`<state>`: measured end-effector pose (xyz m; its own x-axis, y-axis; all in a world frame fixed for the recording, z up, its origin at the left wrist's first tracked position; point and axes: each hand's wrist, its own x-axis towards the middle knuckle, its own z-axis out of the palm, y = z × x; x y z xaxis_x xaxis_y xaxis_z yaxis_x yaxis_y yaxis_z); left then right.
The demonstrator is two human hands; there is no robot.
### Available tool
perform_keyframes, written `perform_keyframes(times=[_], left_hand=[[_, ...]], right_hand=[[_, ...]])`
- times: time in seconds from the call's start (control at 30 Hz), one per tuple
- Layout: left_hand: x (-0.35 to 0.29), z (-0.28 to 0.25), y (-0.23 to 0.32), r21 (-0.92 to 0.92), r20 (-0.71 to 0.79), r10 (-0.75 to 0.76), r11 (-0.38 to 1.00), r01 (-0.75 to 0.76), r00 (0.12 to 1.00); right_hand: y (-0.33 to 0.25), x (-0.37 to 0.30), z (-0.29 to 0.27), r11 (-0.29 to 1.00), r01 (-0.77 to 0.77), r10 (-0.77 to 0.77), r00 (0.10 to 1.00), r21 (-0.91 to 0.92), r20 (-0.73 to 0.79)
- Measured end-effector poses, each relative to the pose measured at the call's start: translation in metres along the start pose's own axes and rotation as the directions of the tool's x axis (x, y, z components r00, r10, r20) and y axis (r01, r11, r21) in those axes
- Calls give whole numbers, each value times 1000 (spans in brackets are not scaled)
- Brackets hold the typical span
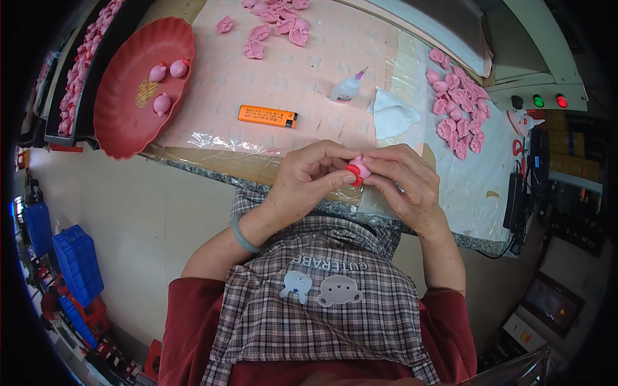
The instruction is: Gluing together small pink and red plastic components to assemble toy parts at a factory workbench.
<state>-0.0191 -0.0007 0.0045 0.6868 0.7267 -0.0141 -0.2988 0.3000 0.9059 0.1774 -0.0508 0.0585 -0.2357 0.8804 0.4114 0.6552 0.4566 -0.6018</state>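
Between my two hands, just above the table's near edge, is a small pink and red plastic figure part point(362, 168). My left hand point(314, 172) pinches its red side between thumb and forefinger. The fingers of my right hand point(404, 180) close on its pink side. Beyond the hands stands a small clear squeeze bottle point(346, 89) with a purple needle tip. A white folded cloth point(393, 114) lies to its right. Left of the bottle rests an orange lighter-shaped box point(267, 116). The fingertips partly hide the figure part.
A red scalloped tray point(122, 132) at the left holds several round pink pieces point(162, 104). Behind it a black bin point(64, 122) is full of pink parts. Pink shell pieces lie at the back point(283, 26) and right point(460, 103). A machine with lit buttons point(538, 101) stands far right.
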Motion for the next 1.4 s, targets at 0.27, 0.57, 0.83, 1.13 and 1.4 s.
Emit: perform_keyframes(times=[0.27, 0.57, 0.83, 1.13, 1.4], left_hand=[[3, 6, 3, -135, -106, 78, 987, -92, 991], [6, -3, 0, -304, -100, -3, 952, -28, 995], [8, -4, 1, -369, -106, -15, 929, -26, 994], [8, -1, 4, -388, -160, -44, 921, -22, 986], [6, -6, -2, -312, -175, -64, 950, 6, 983]], right_hand=[[0, 1, 7, 998, -40, 42, 998, 55, -39], [-6, 12, 17, 999, 29, -33, 994, -33, -108], [-1, 14, 24, 984, 107, -131, 975, -140, -180], [7, 10, 32, 970, 116, -164, 960, -212, -227], [-13, 16, 19, 995, -20, 5, 989, -98, -149]])
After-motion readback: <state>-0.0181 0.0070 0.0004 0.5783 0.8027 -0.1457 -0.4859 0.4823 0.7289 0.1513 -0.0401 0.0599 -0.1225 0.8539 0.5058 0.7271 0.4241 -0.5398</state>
